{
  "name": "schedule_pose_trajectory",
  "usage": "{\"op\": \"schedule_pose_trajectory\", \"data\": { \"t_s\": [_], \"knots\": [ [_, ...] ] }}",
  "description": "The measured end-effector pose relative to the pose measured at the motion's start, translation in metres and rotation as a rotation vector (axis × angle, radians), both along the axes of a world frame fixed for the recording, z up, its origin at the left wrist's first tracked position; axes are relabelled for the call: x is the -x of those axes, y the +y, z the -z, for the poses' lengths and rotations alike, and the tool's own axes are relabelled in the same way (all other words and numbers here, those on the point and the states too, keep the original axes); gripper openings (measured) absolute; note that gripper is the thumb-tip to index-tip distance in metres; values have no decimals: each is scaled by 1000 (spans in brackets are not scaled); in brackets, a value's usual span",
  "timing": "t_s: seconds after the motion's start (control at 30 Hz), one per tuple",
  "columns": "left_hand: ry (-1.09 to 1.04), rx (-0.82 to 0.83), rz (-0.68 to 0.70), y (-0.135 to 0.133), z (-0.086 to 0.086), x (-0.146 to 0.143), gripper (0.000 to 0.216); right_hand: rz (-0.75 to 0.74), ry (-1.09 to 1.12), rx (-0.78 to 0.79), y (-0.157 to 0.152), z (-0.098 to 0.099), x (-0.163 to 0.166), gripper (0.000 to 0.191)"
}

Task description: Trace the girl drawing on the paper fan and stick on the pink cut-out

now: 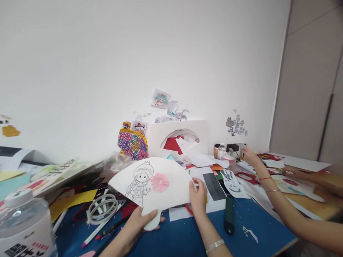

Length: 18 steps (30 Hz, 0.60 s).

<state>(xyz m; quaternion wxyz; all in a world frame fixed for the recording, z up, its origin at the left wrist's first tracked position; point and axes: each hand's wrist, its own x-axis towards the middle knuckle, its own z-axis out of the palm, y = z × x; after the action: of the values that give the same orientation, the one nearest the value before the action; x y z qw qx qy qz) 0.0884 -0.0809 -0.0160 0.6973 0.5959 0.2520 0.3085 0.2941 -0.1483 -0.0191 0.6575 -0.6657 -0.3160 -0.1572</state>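
Note:
A white fan-shaped paper (151, 182) with a line drawing of a girl and a pink flower cutout is held up over the blue table mat (179, 242). My left hand (141, 220) grips the fan's lower stem, fingers closed under it. My right hand (198, 197) pinches the fan's right edge, a bracelet on the wrist.
Another person's two arms (265, 185) reach in from the right over red and white paper cuttings. A plastic jar (22, 229) stands front left. A tape ring (102, 207), pens (102, 230), a dark cutter (228, 217) and coloured papers lie around. A floral craft (133, 144) leans by the wall.

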Motion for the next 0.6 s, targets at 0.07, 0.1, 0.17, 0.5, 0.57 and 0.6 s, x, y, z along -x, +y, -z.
{"op": "schedule_pose_trajectory", "data": {
  "t_s": [0.07,0.1,0.17,0.5,0.57,0.6],
  "knots": [
    [-12,15,-14,-2,0,0,62,34,-144,-15,-3,-3,9,28],
    [-17,19,-19,-2,0,1,61,30,-218,-19,-4,-4,15,27],
    [-23,21,-20,-3,-4,3,60,-25,-363,-13,-6,-5,28,24],
    [24,-88,13,1,8,-1,67,-157,-535,9,0,-4,50,31],
    [67,-155,7,7,15,-4,68,-170,-435,-30,3,-5,45,36],
    [81,-180,7,9,17,-4,68,-198,-397,-43,3,-6,43,36]
  ]
}}
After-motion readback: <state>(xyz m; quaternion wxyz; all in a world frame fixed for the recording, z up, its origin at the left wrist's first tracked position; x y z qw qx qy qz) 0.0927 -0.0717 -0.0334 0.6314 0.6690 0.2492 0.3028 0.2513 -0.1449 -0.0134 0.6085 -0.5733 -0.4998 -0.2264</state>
